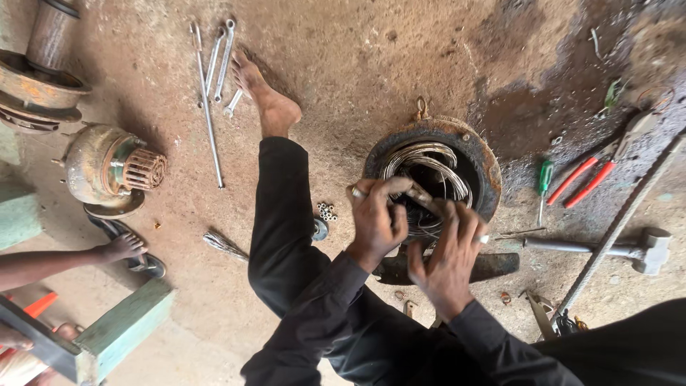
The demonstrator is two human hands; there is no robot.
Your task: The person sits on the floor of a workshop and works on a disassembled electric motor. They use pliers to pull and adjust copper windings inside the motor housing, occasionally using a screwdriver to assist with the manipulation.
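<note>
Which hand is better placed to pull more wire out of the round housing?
Probably the left hand: it lies over the wire coils at the rim of the housing. The right hand sits lower, nearer the body, partly off the opening.

The motor housing [433, 171] sits on the floor [357, 64] with wire coils [429, 168] inside it, both hands at its near rim. Right of it lie a screwdriver [544, 179], pliers [582, 179] and a hammer [607, 250]. Spanners [214, 64] lie far left, beside a bare foot [264, 96].
</note>
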